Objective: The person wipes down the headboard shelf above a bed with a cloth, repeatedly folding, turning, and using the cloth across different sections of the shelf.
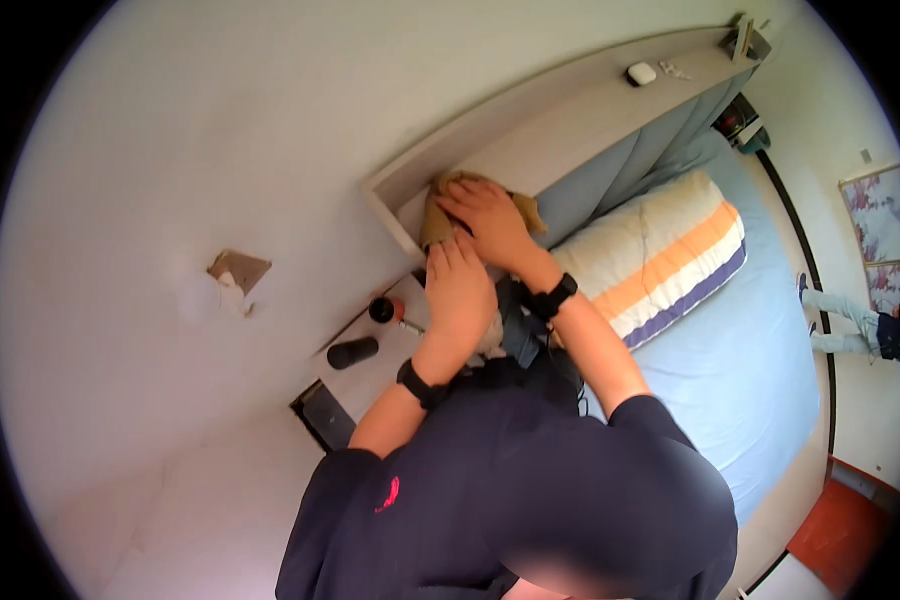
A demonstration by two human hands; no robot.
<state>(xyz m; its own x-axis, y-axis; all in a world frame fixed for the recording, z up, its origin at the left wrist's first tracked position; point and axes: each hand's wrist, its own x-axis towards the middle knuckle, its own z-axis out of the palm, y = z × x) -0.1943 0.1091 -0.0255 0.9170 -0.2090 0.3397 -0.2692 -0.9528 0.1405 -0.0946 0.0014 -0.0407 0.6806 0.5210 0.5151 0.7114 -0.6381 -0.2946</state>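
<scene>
A brown cloth (525, 208) lies bunched at the near end of the headboard ledge. On top of it rests my right hand (488, 222), palm down with its fingers stretched out. My left hand (460, 290) is just below, its fingers extended and their tips at the cloth's lower edge, close to my right hand. Part of the cloth is hidden under both hands. A black band is on each wrist.
The headboard ledge (515, 140) holds a white case (641, 73). Right of my arms, a striped pillow (660, 255) lies on the blue bed (760, 380). A nightstand (370, 378) with a dark cylinder (352, 352) stands left. Another person's legs (845, 320) show far right.
</scene>
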